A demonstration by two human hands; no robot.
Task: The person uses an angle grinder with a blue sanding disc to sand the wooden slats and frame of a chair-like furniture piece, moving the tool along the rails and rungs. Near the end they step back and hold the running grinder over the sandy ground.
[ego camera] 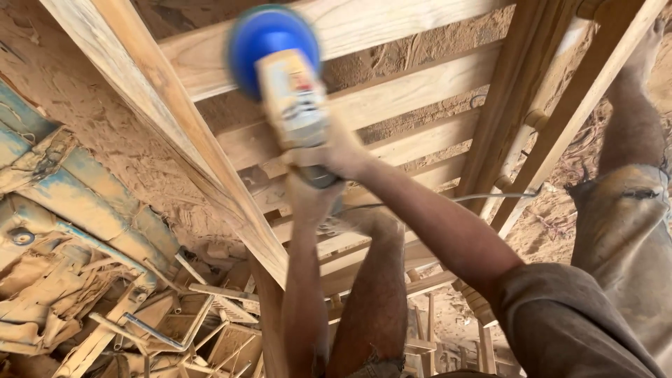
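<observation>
A hand-held power sander (294, 98) with a blurred blue round pad (269, 38) rests against a slatted wooden frame (413, 91). My right hand (343, 150) grips the sander's pale body from the right. Just below it, my left hand (308, 196) closes around the tool's dark rear end, the forearm rising from the bottom edge. A thick wooden rail (175, 119) of the frame runs diagonally to the left of the tool. The sander's thin cord (490, 197) trails off to the right.
Sawdust covers the ground (84, 91). A dusty blue machine (63, 196) and a heap of wood offcuts (175, 322) lie at lower left. My bare legs (374, 280) stand within the frame, one leg (630, 140) at the right beside turned wooden posts (518, 140).
</observation>
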